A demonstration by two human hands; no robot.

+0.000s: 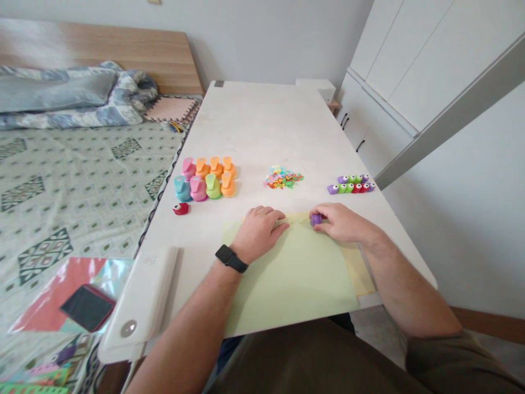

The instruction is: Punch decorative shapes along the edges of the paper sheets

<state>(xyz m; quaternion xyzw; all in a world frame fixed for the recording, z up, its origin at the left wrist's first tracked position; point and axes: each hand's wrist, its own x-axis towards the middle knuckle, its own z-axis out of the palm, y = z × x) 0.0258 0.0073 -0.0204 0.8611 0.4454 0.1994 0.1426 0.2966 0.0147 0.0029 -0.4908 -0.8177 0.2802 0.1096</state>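
A small purple craft punch (315, 219) sits between the thumb and fingers of my right hand (338, 221), at the far right part of the pale green paper (291, 279). Over the paper's far left part rests my left hand (259, 232), its thumb apart from the fingers and nothing visible between them. Some of its fingertips are hidden behind the hand. Beneath the green sheet, yellow paper (357, 268) sticks out on the right and along the far edge. A pile of colourful paper cutouts (283, 178) lies beyond my hands.
Large craft punches (198, 189) in pink, orange, blue and green stand at left, with a small red punch (180, 208) in front. Small punches (351, 187) form two rows at right. A long white device (141, 298) lies along the white table's (254, 120) left edge.
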